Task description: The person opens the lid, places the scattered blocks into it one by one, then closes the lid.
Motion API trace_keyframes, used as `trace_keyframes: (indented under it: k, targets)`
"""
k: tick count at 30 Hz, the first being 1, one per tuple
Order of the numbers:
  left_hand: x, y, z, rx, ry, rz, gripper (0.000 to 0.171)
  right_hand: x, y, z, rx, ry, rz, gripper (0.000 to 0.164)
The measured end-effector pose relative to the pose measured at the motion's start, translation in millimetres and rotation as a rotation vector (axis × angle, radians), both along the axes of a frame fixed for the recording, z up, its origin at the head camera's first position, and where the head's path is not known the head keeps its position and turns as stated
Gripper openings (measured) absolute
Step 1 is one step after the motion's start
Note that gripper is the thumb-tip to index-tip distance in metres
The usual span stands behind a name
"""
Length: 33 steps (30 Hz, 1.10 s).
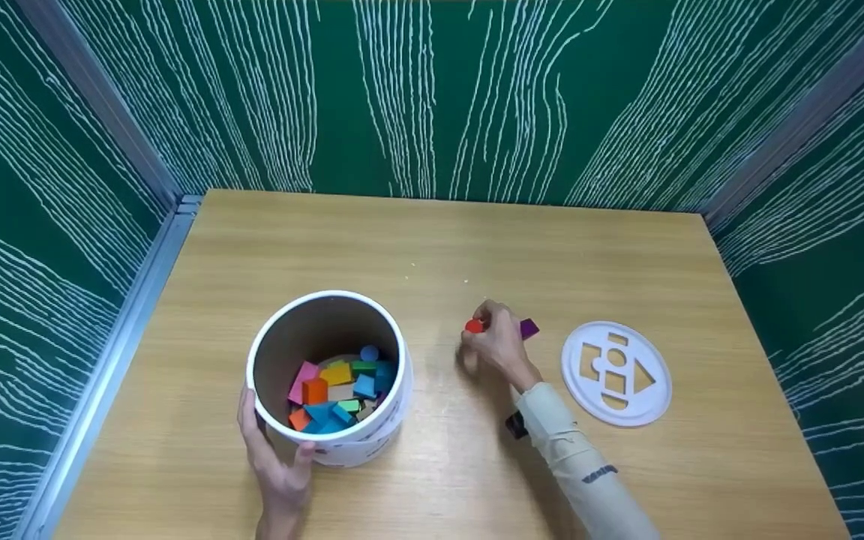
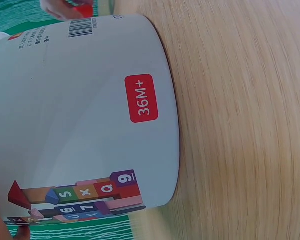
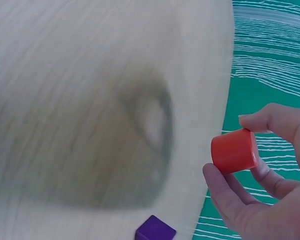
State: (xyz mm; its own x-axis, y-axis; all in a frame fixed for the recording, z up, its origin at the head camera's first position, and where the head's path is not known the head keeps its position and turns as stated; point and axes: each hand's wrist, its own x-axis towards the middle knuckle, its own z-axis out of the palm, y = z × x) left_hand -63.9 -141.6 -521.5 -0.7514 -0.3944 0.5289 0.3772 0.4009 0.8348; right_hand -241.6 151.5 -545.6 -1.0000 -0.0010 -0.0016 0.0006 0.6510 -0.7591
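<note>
My left hand (image 1: pixel 278 465) holds the near left side of a white bucket (image 1: pixel 409 390), its thumb against the outer wall. Coloured toy blocks (image 1: pixel 338 373) lie at the bottom of the bucket. In the left wrist view, the bucket's printed wall (image 2: pixel 90 110) fills much of the picture. My right hand (image 1: pixel 498 337) pinches a red cylindrical block (image 3: pixel 234 150) between thumb and fingers, to the right of the bucket. A purple block (image 3: pixel 155 230) is close to that hand, partly cut off in the right wrist view.
On the right of the wooden table (image 1: pixel 477 240) lies a white round lid (image 1: pixel 649 409) with shaped holes. Green panels (image 1: pixel 462 97) with white wavy lines stand around the table. A metal rail (image 1: pixel 117 352) runs along the left side.
</note>
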Motion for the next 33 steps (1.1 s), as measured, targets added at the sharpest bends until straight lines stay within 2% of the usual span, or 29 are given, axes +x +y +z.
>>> trace_keyframes:
  k: [5,15,19,23,25,27,33]
  targets:
    - [-1.4,-0.6,-0.7,-0.001,0.010,-0.009,0.083,5.1,-0.4,8.6,-0.017,0.023,0.017,0.026]
    - [0.3,-0.9,-1.6,-0.015,-0.020,-0.001,0.083,18.1,-3.8,31.4,-0.059,0.063,0.060,0.026]
    - [1.4,1.5,5.7,-0.013,-0.007,-0.006,0.082,23.2,-6.6,43.0,-0.069,0.099,0.084,0.027]
    - [2.7,6.8,19.0,0.001,0.054,-0.013,0.082,28.5,-10.9,55.8,-0.088,0.156,0.106,0.026]
    - [2.7,7.9,21.6,0.004,0.071,-0.013,0.082,31.6,-13.3,63.2,-0.095,0.185,0.118,0.026]
    - [1.8,6.8,18.7,-0.001,0.069,-0.009,0.083,34.9,-15.6,70.3,-0.095,0.207,0.131,0.026]
    - [-1.1,-0.3,0.3,0.000,0.035,-0.012,0.085,43.6,-21.0,87.2,-0.080,0.236,0.171,0.025]
